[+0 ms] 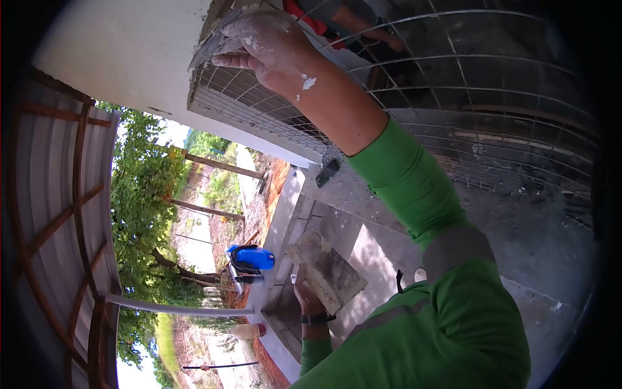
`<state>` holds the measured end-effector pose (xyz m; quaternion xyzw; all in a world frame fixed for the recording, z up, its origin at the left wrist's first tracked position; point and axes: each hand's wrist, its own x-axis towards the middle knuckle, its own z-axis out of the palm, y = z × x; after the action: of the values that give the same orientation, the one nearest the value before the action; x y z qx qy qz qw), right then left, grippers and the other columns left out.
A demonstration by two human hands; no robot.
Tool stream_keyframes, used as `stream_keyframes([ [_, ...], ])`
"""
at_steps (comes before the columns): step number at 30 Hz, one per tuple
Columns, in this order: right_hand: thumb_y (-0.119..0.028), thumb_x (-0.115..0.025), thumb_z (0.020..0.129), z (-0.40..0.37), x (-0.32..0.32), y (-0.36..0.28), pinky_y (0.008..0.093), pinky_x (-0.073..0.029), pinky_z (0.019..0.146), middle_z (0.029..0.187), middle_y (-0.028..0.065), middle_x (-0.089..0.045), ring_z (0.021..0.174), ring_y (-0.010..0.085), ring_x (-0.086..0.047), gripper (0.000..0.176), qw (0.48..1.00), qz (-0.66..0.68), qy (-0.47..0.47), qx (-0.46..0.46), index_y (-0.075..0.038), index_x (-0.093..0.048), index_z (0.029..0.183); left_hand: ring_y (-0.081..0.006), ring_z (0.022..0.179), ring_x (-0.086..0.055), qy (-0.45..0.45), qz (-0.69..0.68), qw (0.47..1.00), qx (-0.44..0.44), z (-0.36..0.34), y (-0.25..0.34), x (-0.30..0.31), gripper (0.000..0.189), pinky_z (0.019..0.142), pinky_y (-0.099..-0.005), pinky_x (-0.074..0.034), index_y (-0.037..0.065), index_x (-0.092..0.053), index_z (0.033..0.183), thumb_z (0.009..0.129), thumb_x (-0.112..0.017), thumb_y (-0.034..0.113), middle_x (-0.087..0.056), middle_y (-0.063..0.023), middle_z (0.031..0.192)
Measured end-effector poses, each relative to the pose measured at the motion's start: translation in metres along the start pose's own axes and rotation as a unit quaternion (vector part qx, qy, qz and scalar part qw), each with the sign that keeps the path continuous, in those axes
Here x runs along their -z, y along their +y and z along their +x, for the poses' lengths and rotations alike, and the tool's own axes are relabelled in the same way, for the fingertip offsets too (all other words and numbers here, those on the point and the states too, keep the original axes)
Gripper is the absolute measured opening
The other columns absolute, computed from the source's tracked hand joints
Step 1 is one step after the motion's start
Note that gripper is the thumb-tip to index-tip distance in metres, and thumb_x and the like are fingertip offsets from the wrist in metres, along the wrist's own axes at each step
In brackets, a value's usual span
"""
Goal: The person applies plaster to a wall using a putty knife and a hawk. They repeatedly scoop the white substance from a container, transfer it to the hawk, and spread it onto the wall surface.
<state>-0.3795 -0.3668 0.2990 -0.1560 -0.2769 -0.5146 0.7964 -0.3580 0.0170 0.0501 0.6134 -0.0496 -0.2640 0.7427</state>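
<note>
My right hand (265, 45), smeared with wet mortar, is raised to the edge of a window opening. Its fingers are closed against a grey, mortar-coated piece (210, 48) at the wall corner; I cannot make out whether this is a tool or mortar. Lower down, my left hand (307, 297), with a dark band on the wrist, grips a square mortar board (330, 269) caked with grey mortar. Metal wire mesh (447, 48) fills the opening just beside my right hand and forearm.
Behind the mesh shows part of another person, an arm (363, 26). A blue container (256, 258) stands on a ledge near a pale vessel (246, 331). A metal roof (55, 194) on brown beams, a grey pole (181, 306) and trees (139, 181) lie beyond.
</note>
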Motion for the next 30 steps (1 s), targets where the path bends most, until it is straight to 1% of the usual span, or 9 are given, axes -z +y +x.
stream_keyframes([
  [1, -0.012, -0.062, 0.092, 0.000, 0.006, -0.002, 0.0412, -0.066, 0.071, 0.100, 0.0139, -0.063, 0.088, 0.0297, -0.069, 0.021, 0.997, 0.008, -0.063, 0.042, -0.001, -0.056, 0.109, -0.0195, 0.096, -0.064, -0.001, 0.000, 1.000, 0.000, 0.002, -0.001, 0.001, 0.050, 0.085, -0.0309, -0.053, -0.002, -0.057, 0.124, 0.102, -0.044, 0.041, -0.065, -0.0092, 0.111],
  [7, -0.015, -0.063, 0.092, -0.032, -0.008, -0.040, 0.0393, -0.057, 0.076, 0.095, 0.0078, -0.067, 0.085, 0.0192, -0.066, 0.016, 0.999, -0.034, -0.032, 0.000, -0.003, -0.064, 0.102, -0.0187, 0.095, -0.064, -0.008, -0.023, 0.999, 0.030, 0.002, 0.001, -0.009, 0.051, 0.085, -0.0302, -0.053, -0.001, -0.056, 0.127, 0.102, -0.044, 0.042, -0.065, -0.0095, 0.110],
  [8, -0.015, -0.063, 0.092, -0.039, -0.006, -0.035, 0.0393, -0.057, 0.076, 0.095, 0.0078, -0.067, 0.085, 0.0192, -0.066, 0.016, 0.999, -0.035, -0.031, -0.003, -0.003, -0.064, 0.102, -0.0189, 0.096, -0.064, -0.021, 0.082, 0.996, -0.022, 0.010, -0.006, 0.010, 0.049, 0.085, -0.0308, -0.052, 0.000, -0.056, 0.127, 0.102, -0.044, 0.041, -0.065, -0.0094, 0.111],
  [10, -0.012, -0.064, 0.093, -0.056, 0.005, -0.018, 0.0510, -0.060, 0.083, 0.103, 0.0110, -0.067, 0.094, 0.0234, -0.068, 0.015, 0.994, -0.078, 0.046, 0.068, -0.002, -0.065, 0.104, -0.0190, 0.098, -0.064, -0.034, 0.188, 0.979, -0.071, 0.014, -0.011, 0.023, 0.048, 0.086, -0.0313, -0.052, 0.001, -0.056, 0.128, 0.102, -0.045, 0.040, -0.064, -0.0092, 0.113],
  [12, -0.014, -0.065, 0.093, -0.058, 0.014, 0.013, 0.0479, -0.061, 0.083, 0.104, 0.0100, -0.066, 0.092, 0.0229, -0.067, 0.019, 0.995, -0.084, 0.046, 0.020, -0.001, -0.064, 0.107, -0.0196, 0.100, -0.063, -0.012, 0.044, 0.999, -0.008, 0.014, -0.011, 0.025, 0.047, 0.088, -0.0323, -0.051, 0.001, -0.056, 0.127, 0.102, -0.045, 0.039, -0.063, -0.0090, 0.114],
  [18, -0.012, -0.061, 0.091, 0.013, 0.038, 0.142, 0.0485, -0.061, 0.079, 0.098, 0.0090, -0.064, 0.089, 0.0217, -0.065, 0.019, 0.984, -0.090, 0.104, -0.110, -0.002, -0.065, 0.106, -0.0229, 0.102, -0.062, 0.062, 0.024, 0.998, -0.011, -0.020, 0.009, -0.008, 0.050, 0.092, -0.0341, -0.049, -0.001, -0.055, 0.128, 0.101, -0.044, 0.041, -0.063, -0.0108, 0.116],
  [20, -0.007, -0.058, 0.086, 0.037, 0.030, 0.159, 0.0396, -0.060, 0.055, 0.089, 0.0145, -0.062, 0.072, 0.0251, -0.066, 0.015, 0.976, -0.061, 0.145, -0.148, 0.001, -0.058, 0.098, -0.0238, 0.104, -0.062, 0.062, 0.023, 0.998, -0.014, -0.019, 0.006, 0.014, 0.051, 0.094, -0.0350, -0.049, -0.001, -0.054, 0.129, 0.101, -0.044, 0.041, -0.063, -0.0117, 0.117],
  [22, -0.006, -0.057, 0.086, 0.050, 0.019, 0.165, 0.0392, -0.059, 0.051, 0.086, 0.0141, -0.061, 0.068, 0.0250, -0.065, 0.012, 0.979, -0.045, 0.158, -0.116, 0.000, -0.058, 0.096, -0.0248, 0.105, -0.062, 0.062, 0.021, 0.998, -0.016, -0.022, 0.008, 0.025, 0.052, 0.095, -0.0359, -0.048, -0.002, -0.053, 0.130, 0.101, -0.043, 0.041, -0.062, -0.0126, 0.119],
  [30, -0.006, -0.056, 0.087, 0.005, -0.008, 0.078, 0.0336, -0.053, 0.045, 0.071, 0.0103, -0.059, 0.058, 0.0195, -0.062, 0.009, 0.987, 0.000, 0.161, -0.007, 0.002, -0.059, 0.084, -0.0224, 0.099, -0.063, 0.052, 0.055, 0.997, -0.009, -0.017, 0.002, 0.023, 0.050, 0.090, -0.0347, -0.050, -0.001, -0.057, 0.123, 0.101, -0.043, 0.041, -0.064, -0.0105, 0.110],
])
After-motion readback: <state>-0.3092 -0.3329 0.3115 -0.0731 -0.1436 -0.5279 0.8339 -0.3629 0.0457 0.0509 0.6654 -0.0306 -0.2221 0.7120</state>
